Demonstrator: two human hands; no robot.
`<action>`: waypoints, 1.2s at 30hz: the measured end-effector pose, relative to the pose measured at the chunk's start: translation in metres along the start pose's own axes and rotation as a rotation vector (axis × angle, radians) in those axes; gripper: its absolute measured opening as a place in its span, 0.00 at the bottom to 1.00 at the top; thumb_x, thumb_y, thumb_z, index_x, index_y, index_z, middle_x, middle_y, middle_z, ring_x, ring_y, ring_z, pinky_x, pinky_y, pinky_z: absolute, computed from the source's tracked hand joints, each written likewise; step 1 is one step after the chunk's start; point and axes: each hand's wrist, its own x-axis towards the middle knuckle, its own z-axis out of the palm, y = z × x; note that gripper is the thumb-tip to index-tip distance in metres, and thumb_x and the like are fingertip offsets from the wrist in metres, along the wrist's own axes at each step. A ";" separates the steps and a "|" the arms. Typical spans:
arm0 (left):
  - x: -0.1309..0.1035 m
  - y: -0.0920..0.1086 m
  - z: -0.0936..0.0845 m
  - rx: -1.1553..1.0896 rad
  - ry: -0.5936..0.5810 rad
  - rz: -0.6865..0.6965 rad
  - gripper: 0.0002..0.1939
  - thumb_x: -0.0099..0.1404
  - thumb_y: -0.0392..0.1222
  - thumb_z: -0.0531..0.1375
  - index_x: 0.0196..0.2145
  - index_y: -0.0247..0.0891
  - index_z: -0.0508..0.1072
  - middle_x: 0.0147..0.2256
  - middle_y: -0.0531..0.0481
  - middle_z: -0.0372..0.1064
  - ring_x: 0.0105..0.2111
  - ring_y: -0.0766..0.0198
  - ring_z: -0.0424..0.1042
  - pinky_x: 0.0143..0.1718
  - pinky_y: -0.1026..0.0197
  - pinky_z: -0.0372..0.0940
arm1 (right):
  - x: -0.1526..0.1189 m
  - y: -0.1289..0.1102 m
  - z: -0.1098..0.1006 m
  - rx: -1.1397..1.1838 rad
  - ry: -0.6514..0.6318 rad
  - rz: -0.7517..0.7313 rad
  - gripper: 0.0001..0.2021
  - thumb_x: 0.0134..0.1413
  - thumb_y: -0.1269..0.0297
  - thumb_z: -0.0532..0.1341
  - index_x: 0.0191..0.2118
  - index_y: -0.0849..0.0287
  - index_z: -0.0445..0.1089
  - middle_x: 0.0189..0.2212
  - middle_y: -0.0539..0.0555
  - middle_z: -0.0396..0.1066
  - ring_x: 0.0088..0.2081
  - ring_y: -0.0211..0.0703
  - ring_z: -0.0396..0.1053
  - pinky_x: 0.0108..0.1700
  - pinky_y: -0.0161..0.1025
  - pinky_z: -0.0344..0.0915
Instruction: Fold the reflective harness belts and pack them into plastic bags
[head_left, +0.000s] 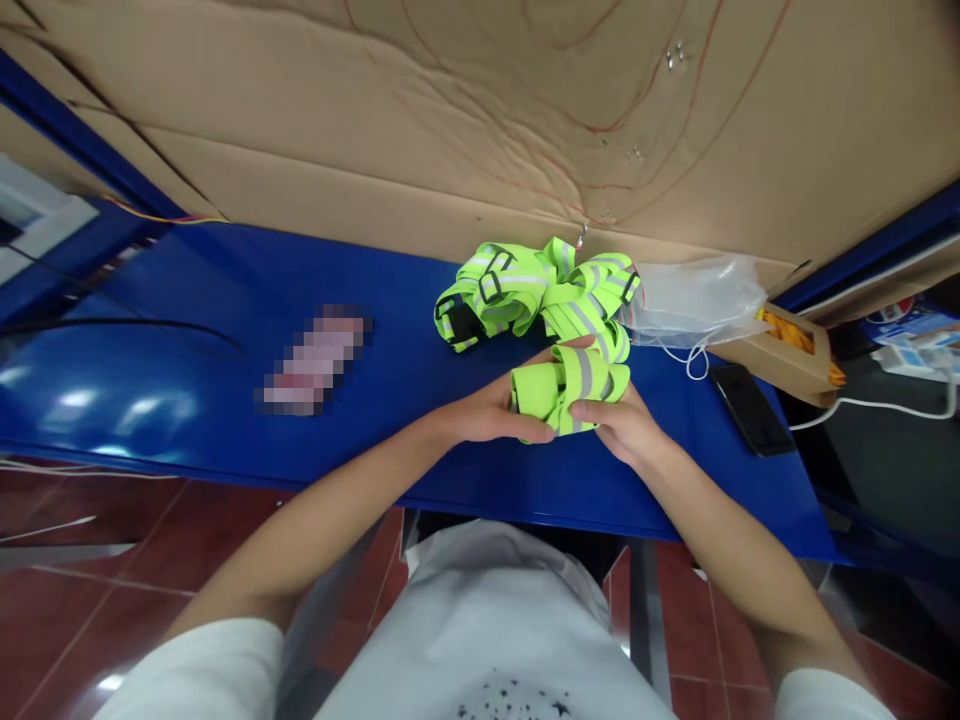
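Observation:
Between my two hands is a folded bundle of neon-yellow reflective strap (540, 390) with grey stripes, held above the near part of the blue table. My left hand (495, 408) grips its left side, thumb along the lower edge. On the right side my right hand (626, 420) closes round it with the thumb pressed on the front. Most of the fingers are hidden behind the bundle. Just beyond lies a heap of more neon-yellow reflective straps (517, 280) with black buckles, close against the far side of my hands.
The blue table (405, 400) ends at a cardboard wall (315, 170). Right of the straps are a clear plastic bag (697, 300), a cardboard box (780, 355) with orange contents, and a black phone (752, 410). A blurred-out item (315, 365) and a black cable (150, 323) lie left.

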 end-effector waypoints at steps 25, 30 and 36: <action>0.141 0.029 0.044 0.767 0.675 0.282 0.09 0.68 0.37 0.63 0.29 0.37 0.71 0.25 0.57 0.64 0.29 0.68 0.68 0.36 0.63 0.64 | -0.010 -0.085 -0.098 0.459 0.542 -0.507 0.12 0.50 0.60 0.70 0.42 0.49 0.77 0.41 0.48 0.79 0.41 0.42 0.76 0.36 0.38 0.75; 0.012 0.073 0.067 1.238 0.723 0.931 0.04 0.67 0.39 0.65 0.34 0.41 0.75 0.45 0.46 0.68 0.49 0.60 0.72 0.51 0.54 0.70 | -0.022 -0.079 -0.056 0.299 0.292 -0.448 0.20 0.46 0.55 0.73 0.48 0.42 0.78 0.45 0.49 0.81 0.54 0.51 0.76 0.46 0.47 0.76; -0.080 0.072 0.091 1.885 0.559 0.966 0.04 0.64 0.46 0.68 0.35 0.50 0.75 0.53 0.55 0.74 0.56 0.61 0.70 0.62 0.50 0.65 | -0.017 -0.022 0.007 0.260 0.111 0.091 0.27 0.37 0.56 0.78 0.48 0.53 0.80 0.44 0.54 0.83 0.49 0.60 0.79 0.52 0.53 0.75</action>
